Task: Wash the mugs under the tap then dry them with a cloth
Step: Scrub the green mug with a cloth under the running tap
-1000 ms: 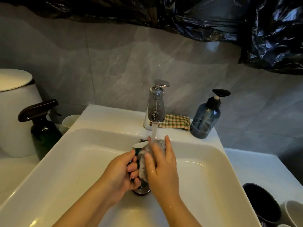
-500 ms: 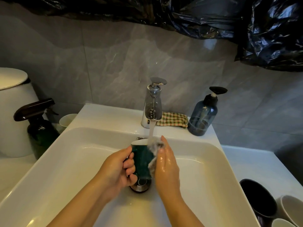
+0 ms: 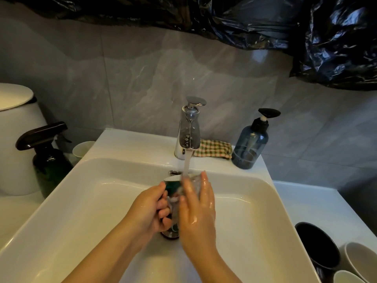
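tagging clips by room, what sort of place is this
Most likely a bathroom: a white basin with a running tap, a pump soap bottle on its ledge, grey wall tiles, and what may be a toilet tank at the left.

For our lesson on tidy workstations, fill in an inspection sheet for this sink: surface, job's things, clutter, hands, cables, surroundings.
Surface: white sink, wet; tap running.
Job's things: green mug under the stream; checked cloth beside the tap; dark mug and white mugs at right.
Clutter: pump bottle, spray bottle, white cup.
Hands: left hand grips the green mug; right hand presses a blurred grey pad against it.
Cables: nothing seen.
Surroundings: grey tiled wall, black plastic sheeting above, white lidded container at left.
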The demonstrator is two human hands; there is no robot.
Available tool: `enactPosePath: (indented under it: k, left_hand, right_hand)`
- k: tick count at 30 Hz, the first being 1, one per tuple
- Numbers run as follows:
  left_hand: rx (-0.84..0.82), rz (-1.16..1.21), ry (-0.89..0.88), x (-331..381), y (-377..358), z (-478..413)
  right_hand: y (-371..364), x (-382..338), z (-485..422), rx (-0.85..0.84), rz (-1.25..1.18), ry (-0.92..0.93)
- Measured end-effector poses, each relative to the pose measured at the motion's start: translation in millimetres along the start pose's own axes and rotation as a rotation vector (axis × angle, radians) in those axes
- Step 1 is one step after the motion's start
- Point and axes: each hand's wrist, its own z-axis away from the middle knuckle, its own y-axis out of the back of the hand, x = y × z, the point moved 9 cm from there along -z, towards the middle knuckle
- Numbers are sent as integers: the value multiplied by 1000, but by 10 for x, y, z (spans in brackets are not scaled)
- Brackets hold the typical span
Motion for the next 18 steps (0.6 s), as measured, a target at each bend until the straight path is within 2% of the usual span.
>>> enactPosePath:
  k: [2, 3, 4, 6, 7, 8, 10, 12, 14, 15, 16, 18]
  left_hand:
    - [-34, -82, -17, -22, -65, 8]
    - [-37, -115, -22, -19, -70, 19]
    - [-36, -139, -23, -5, -59, 33]
    - [-37, -166, -26, 28, -23, 49]
    - [-34, -161, -25, 37, -6, 46]
    - [-27, -143, -17, 32, 6, 43]
    - [-8, -91, 7, -7, 12, 32]
    - [-15, -122, 0, -37, -35, 32]
    - [-30, -151, -14, -18, -67, 44]
    - [-28, -144, -13, 8, -48, 54]
    - [-25, -122, -8, 38, -12, 61]
    - [-26, -42, 15, 85, 62, 64]
  right_hand:
    - [67, -147, 11, 113, 153, 75]
    - [95, -124, -49, 90, 121, 6]
    - [98, -53, -106, 37, 22, -77]
    - [79, 207, -141, -38, -379, -301]
    - [102, 300, -154, -13, -529, -357]
    - [117, 330, -160, 2, -541, -338]
    - [106, 163, -98, -6, -264, -231]
    - [110, -85, -9, 76, 44, -25]
    - [152, -187, -20, 134, 110, 58]
    - [151, -85, -79, 99, 21, -9]
    - [85, 73, -135, -9, -184, -138]
    - [-95, 349, -142, -206, -869, -521]
